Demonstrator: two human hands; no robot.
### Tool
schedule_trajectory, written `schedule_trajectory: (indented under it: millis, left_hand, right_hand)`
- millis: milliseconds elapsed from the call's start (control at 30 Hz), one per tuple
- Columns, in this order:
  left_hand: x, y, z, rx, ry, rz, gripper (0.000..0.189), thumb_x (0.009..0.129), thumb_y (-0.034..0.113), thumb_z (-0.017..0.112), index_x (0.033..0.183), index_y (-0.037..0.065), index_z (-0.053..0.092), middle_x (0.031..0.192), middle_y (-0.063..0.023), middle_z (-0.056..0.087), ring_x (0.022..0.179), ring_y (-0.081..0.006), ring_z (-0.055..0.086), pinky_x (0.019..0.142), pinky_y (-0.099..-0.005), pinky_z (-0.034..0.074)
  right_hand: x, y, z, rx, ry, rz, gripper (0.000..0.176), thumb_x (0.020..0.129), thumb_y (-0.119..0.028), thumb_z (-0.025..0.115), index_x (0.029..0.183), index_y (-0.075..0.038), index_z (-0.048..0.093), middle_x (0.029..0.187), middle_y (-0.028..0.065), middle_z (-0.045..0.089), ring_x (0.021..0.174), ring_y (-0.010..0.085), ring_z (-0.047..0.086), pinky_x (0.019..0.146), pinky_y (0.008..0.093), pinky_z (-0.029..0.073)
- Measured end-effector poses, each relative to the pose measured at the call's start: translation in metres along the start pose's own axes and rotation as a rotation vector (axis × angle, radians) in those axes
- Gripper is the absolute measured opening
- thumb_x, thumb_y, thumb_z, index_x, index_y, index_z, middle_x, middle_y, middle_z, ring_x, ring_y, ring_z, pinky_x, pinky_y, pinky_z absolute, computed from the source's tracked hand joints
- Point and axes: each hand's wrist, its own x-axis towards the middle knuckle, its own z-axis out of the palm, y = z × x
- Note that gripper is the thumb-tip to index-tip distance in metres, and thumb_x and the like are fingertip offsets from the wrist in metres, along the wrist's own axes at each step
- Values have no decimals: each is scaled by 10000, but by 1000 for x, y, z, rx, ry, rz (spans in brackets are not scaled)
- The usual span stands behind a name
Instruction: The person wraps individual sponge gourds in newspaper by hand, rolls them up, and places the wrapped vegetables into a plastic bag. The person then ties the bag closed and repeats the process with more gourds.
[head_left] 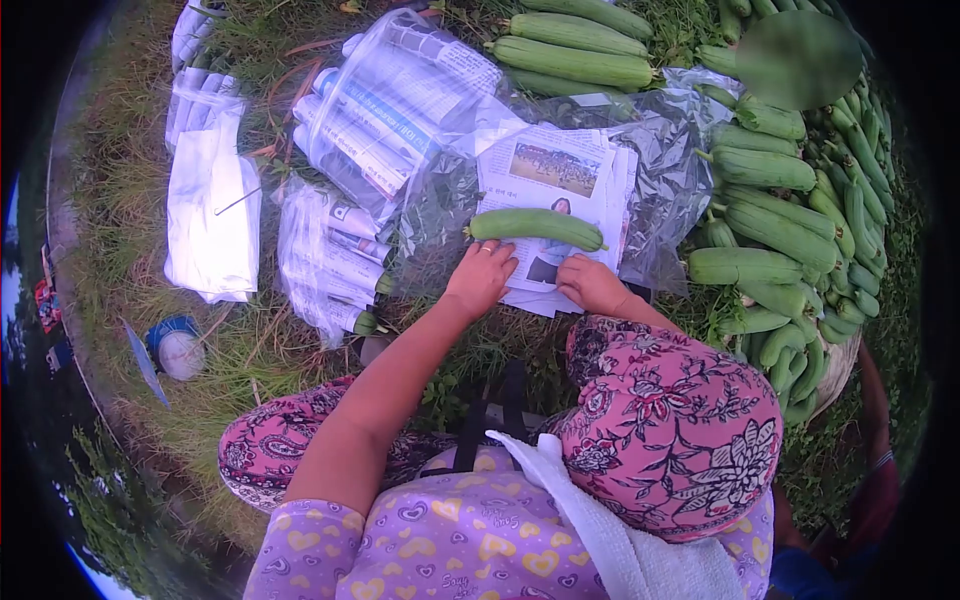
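1. I am watching remotely as one green squash [535, 228] is lying crosswise on a stack of newspaper [500, 190], near the middle of the sheets and just beyond both hands.
2. The left hand [483, 275] is resting at the paper's left edge, its fingers bunched just below the squash's left end; I cannot tell whether they are pinching paper or only pressing on it.
3. The right hand [592, 283] is touching the near right part of the paper, its fingers drawn together; they seem to be taking up the sheet, but I am not seeing enough to be sure of a pinch.
4. I am judging the step in hand to be working the top sheet around the squash's near side. The next move is calling for one separate sheet in the fingers and a light check on the squash, since it could roll.
5. Clear plastic [665, 150] is bordering the paper on the right, so I am minding snags there.
6. Farther right, a large squash pile [790, 230] is crowding the space; on the left, a plastic bag of newspaper rolls [385, 100] is limiting reach.
7. The right knee [670, 430] is sitting close under the right forearm. Grass [270, 370] toward the lower left is offering more elbow room.
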Motion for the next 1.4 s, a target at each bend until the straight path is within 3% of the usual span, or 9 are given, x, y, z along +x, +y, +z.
schedule_trajectory:
  millis: [233, 333, 433, 600, 700, 800, 1033, 1233, 1400]
  left_hand:
    - [8, -1, 0, -86, 200, 63, 112, 820, 152, 549, 888, 116, 630, 930, -13, 625, 986, -214, 548, 880, -366, 423]
    - [11, 3, -10, -97, 187, 69, 70, 808, 150, 575, 840, 112, 624, 963, -31, 619, 1010, -224, 544, 874, -372, 422]
    - [17, 6, -21, -123, 377, 61, 55, 803, 148, 588, 810, 102, 618, 993, -47, 611, 1047, -239, 541, 920, -411, 413]
    - [40, -8, -19, -149, 526, 29, 70, 813, 147, 582, 857, 95, 598, 1005, -59, 605, 1084, -247, 540, 1018, -478, 358]
    - [51, -20, -16, -186, 479, 32, 77, 817, 143, 575, 879, 100, 589, 983, -51, 606, 1049, -246, 553, 1033, -488, 349]
    - [59, -27, -23, -164, 414, 55, 67, 816, 142, 574, 869, 102, 586, 940, -46, 605, 1001, -249, 564, 1016, -468, 364]
    - [85, -37, -32, -187, 336, 59, 79, 777, 137, 628, 825, 95, 581, 825, -63, 581, 929, -257, 551, 882, -404, 418]
    - [73, -14, -54, -235, 641, -180, 160, 736, 139, 710, 855, 112, 605, 835, -73, 599, 865, -252, 577, 810, -373, 443]
    - [33, -3, -27, -771, -50, -591, 185, 865, 246, 646, 945, 85, 602, 924, -91, 644, 792, -171, 623, 700, -303, 467]
  right_hand:
    - [-9, -16, -40, 62, 28, 97, 71, 786, -118, 650, 824, -74, 609, 839, 86, 596, 859, 303, 596, 747, 409, 492]
    - [-5, -24, -49, 31, 64, 78, 67, 785, -117, 650, 821, -77, 610, 840, 79, 602, 857, 303, 594, 748, 407, 493]
    - [0, -23, -58, 29, 124, 105, 69, 779, -113, 651, 823, -81, 609, 850, 73, 607, 863, 303, 591, 758, 406, 491]
    - [13, -46, -75, -166, 488, 83, 120, 750, -101, 661, 849, -78, 598, 922, 50, 591, 876, 288, 579, 768, 399, 482]
    - [22, -57, -75, -213, 488, -125, 155, 723, -96, 666, 858, -86, 592, 950, 35, 567, 887, 251, 564, 761, 378, 464]
    - [35, -52, -55, -209, 271, -287, 160, 707, -101, 665, 851, -99, 596, 927, 31, 556, 913, 216, 550, 766, 350, 441]
    - [69, -24, -20, -422, 417, -190, 154, 779, -152, 545, 919, -112, 591, 963, 27, 539, 941, 206, 525, 797, 351, 409]
    - [79, -6, -18, -387, 398, -86, 209, 757, -146, 601, 961, -114, 573, 987, 38, 531, 967, 216, 516, 805, 372, 397]
    - [90, -1, -28, -361, 354, -3, 405, 628, -157, 747, 981, -125, 551, 1030, 52, 531, 997, 236, 515, 803, 373, 410]
